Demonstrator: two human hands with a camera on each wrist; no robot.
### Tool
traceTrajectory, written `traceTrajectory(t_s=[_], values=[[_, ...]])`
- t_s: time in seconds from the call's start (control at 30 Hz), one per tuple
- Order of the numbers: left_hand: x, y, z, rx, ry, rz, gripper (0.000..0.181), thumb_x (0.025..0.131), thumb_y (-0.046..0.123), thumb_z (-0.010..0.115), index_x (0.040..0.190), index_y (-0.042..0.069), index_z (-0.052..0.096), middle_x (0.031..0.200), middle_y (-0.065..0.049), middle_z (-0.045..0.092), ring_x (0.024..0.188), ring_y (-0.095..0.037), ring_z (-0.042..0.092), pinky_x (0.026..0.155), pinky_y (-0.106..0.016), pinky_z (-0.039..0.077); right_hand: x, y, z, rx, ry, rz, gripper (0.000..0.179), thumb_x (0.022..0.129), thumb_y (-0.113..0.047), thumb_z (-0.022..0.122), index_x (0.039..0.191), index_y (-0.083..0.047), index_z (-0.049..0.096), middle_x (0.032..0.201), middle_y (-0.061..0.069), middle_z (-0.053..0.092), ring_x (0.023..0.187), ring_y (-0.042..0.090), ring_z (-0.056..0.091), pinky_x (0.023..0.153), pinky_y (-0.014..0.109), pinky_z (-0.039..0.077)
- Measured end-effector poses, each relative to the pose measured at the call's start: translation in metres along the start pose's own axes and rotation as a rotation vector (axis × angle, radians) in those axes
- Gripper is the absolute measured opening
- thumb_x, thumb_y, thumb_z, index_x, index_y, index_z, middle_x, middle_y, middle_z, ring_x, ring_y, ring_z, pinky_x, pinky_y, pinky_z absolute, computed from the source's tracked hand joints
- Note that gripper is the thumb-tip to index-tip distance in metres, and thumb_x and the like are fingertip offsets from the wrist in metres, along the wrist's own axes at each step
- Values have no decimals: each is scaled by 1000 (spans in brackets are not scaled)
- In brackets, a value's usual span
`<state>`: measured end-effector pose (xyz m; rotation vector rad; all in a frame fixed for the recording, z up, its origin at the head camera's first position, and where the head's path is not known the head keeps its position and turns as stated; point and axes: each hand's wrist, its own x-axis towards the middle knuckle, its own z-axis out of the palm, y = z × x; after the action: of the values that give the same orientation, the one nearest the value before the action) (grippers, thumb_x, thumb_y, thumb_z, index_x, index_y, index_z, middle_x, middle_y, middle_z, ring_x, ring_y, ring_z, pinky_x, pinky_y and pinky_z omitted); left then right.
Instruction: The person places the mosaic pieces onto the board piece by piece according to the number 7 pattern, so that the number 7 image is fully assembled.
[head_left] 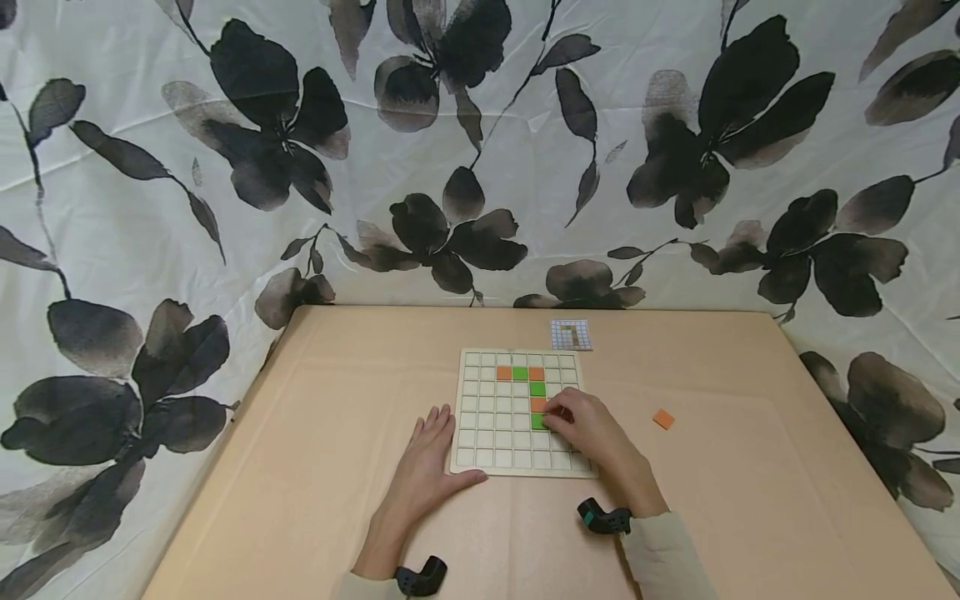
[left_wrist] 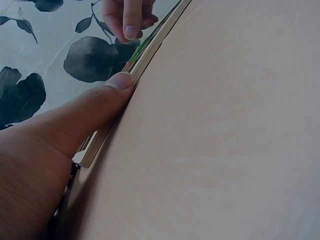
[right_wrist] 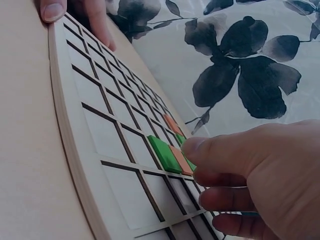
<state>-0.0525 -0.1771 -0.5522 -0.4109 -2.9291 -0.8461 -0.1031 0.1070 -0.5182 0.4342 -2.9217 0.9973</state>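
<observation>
A white gridded board lies on the table with orange and green square tiles in some cells. My left hand steadies it, fingers spread along the left edge and thumb against the near edge. Over the board's right side is my right hand, its fingers loosely bent. Its fingertips are right by the lowest green tile, which sits in its cell. In the right wrist view, the thumb is close over the tiles beyond that green tile; nothing shows in its grasp.
To the right of the board, a loose orange tile lies on the table. Behind the board is a small card printed with a grid pattern. A floral cloth hangs beyond the table's far edge.
</observation>
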Motion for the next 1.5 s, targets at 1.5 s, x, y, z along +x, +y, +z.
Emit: traceTrajectory(t_s=[1.5], values=[[0,-3,1,-5,5,13,110,72,68,77,153,2,39,162,-17,32,154,-33,24,131,-46,16,-17,24,-30,-28,73,80,31,90,-26,74,117,-11,67,109,2,62,94,18,55,80,30,56]])
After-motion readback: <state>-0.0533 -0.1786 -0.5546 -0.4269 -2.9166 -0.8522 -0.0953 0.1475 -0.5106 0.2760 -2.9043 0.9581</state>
